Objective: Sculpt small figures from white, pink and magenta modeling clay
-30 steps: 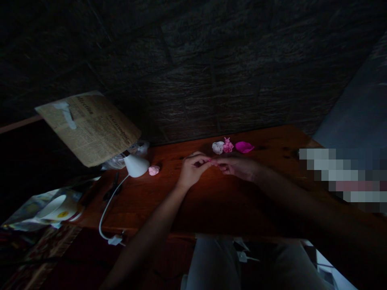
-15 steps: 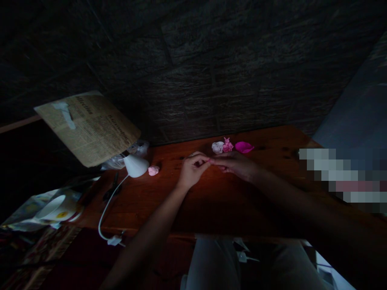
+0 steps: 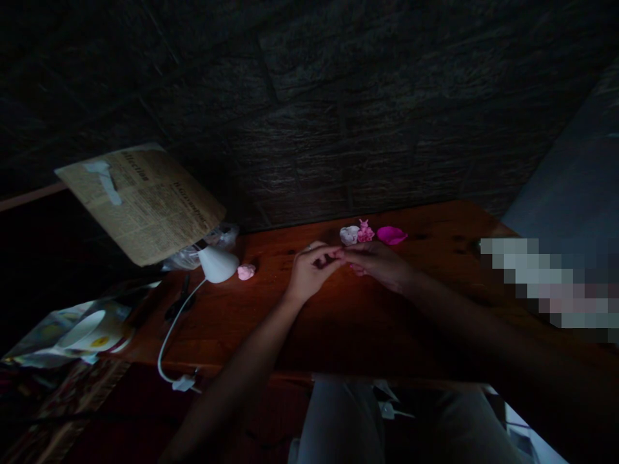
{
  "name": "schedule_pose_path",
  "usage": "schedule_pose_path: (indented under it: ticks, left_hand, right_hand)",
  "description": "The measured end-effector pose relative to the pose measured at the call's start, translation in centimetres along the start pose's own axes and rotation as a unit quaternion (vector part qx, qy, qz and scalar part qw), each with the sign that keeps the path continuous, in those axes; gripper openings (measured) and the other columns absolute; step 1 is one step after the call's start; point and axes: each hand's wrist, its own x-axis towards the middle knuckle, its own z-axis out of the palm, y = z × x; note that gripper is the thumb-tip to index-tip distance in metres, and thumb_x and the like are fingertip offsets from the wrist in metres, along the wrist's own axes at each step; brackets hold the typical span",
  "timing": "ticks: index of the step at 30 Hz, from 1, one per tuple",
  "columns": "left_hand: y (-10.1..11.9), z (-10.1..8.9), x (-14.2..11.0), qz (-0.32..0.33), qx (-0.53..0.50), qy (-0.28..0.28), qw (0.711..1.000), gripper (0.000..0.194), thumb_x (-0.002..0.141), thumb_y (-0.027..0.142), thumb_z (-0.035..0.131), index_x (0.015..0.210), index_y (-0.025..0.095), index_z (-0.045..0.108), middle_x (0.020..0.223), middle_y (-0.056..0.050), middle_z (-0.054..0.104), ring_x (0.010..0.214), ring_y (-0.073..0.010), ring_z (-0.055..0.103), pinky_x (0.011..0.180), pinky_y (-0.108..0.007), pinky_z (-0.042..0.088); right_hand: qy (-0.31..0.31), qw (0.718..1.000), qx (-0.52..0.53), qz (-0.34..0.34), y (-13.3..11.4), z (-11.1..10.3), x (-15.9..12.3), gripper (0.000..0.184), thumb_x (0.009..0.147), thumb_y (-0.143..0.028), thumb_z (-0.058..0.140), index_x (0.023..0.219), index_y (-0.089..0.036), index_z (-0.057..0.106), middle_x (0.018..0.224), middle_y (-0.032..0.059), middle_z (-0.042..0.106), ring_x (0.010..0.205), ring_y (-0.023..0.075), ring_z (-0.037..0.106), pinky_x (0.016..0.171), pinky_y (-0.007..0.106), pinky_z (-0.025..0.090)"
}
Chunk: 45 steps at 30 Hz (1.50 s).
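Above the wooden table, my left hand [image 3: 312, 267] and my right hand [image 3: 380, 263] meet fingertip to fingertip. Both are closed in a pinch around a small pink piece, which looks like modelling clay and is almost covered by the fingers. Just beyond my right hand sit a whitish petalled shape [image 3: 349, 235], a pink flower-like figure with two points on top [image 3: 365, 231] and a bright magenta shallow dish [image 3: 391, 235]. A pale pink lump [image 3: 246, 272], clay-like, rests to the left of my left hand.
A lamp with a white base [image 3: 218, 264] and a newsprint-patterned shade [image 3: 145, 200] leans at the left, its white cord [image 3: 167, 341] hanging over the table's front edge. Dark scissors-like handles [image 3: 176, 308] lie nearby. A white cup [image 3: 94, 332] is further left. A dark stone wall [image 3: 309, 129] stands behind.
My fingertips have closed further over the small pink piece, which showed more clearly before. The joined fingertips have shifted slightly right. The things on the table stay put.
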Motion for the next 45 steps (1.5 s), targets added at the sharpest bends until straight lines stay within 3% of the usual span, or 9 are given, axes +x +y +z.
schedule_pose_path:
  ticks: [3,8,18,25,30,35,45]
  left_hand:
    - [0.1,0.1,0.0,-0.008,-0.007,0.01,1.0,0.022,0.08,0.032,0.079,0.097,0.019,0.078,0.079,-0.002,0.065,0.06,-0.0077,0.051,0.058,-0.021,0.043]
    - [0.3,0.2,0.1,-0.014,-0.017,0.002,1.0,0.019,0.082,0.034,0.076,0.095,0.02,0.078,0.078,-0.002,0.066,0.06,-0.0085,0.051,0.058,-0.023,0.043]
    - [-0.3,0.0,0.2,-0.065,-0.096,-0.013,0.993,0.024,0.079,0.039,0.079,0.093,0.021,0.08,0.071,-0.001,0.065,0.06,-0.0089,0.05,0.057,-0.023,0.041]
    - [0.0,0.1,0.0,-0.112,-0.131,-0.027,0.985,0.029,0.078,0.04,0.079,0.1,0.02,0.079,0.073,0.001,0.064,0.057,-0.0069,0.046,0.056,-0.022,0.04]
    - [0.1,0.0,-0.1,-0.092,-0.125,-0.032,0.987,0.034,0.079,0.038,0.078,0.107,0.019,0.077,0.074,0.0,0.065,0.059,-0.0073,0.048,0.057,-0.022,0.041]
    - [0.1,-0.3,0.1,-0.057,-0.102,-0.035,0.992,0.03,0.08,0.04,0.078,0.102,0.02,0.079,0.073,-0.001,0.066,0.061,-0.0082,0.05,0.059,-0.022,0.043]
    - [0.0,-0.1,0.2,-0.074,-0.098,0.004,0.992,0.027,0.076,0.042,0.081,0.09,0.019,0.08,0.068,-0.001,0.065,0.06,-0.0092,0.052,0.056,-0.022,0.042]
  right_hand:
    - [0.008,1.0,-0.006,-0.02,0.0,-0.1,0.1,0.044,0.068,-0.06,0.077,0.078,-0.017,0.073,0.059,-0.0039,0.05,0.055,0.0086,0.039,0.054,0.026,0.033]
    - [0.018,1.0,0.003,-0.019,0.1,-0.4,0.2,0.036,0.071,-0.051,0.079,0.087,-0.018,0.077,0.068,-0.0002,0.06,0.058,0.0094,0.045,0.056,0.026,0.04]
    - [0.022,0.998,-0.023,-0.047,-0.1,-0.3,0.1,0.03,0.07,-0.048,0.077,0.082,-0.021,0.076,0.071,0.0006,0.062,0.061,0.0115,0.047,0.058,0.029,0.037]
    - [0.008,0.996,-0.039,-0.085,-0.7,-0.1,-0.2,0.034,0.072,-0.053,0.075,0.076,-0.021,0.068,0.056,-0.0041,0.053,0.054,0.0111,0.045,0.055,0.029,0.034]
    - [-0.009,0.995,-0.038,-0.089,-0.9,0.0,-0.4,0.032,0.073,-0.051,0.074,0.075,-0.02,0.066,0.052,-0.0049,0.052,0.05,0.0101,0.044,0.053,0.028,0.033]
    - [-0.019,0.996,-0.044,-0.07,-0.8,-0.1,-0.3,0.031,0.075,-0.049,0.071,0.074,-0.019,0.067,0.052,-0.0048,0.052,0.051,0.0098,0.044,0.054,0.027,0.034]
    - [0.004,0.998,-0.044,-0.054,-0.8,-0.4,-0.1,0.037,0.074,-0.056,0.074,0.075,-0.019,0.072,0.061,-0.002,0.06,0.056,0.0099,0.049,0.054,0.026,0.038]
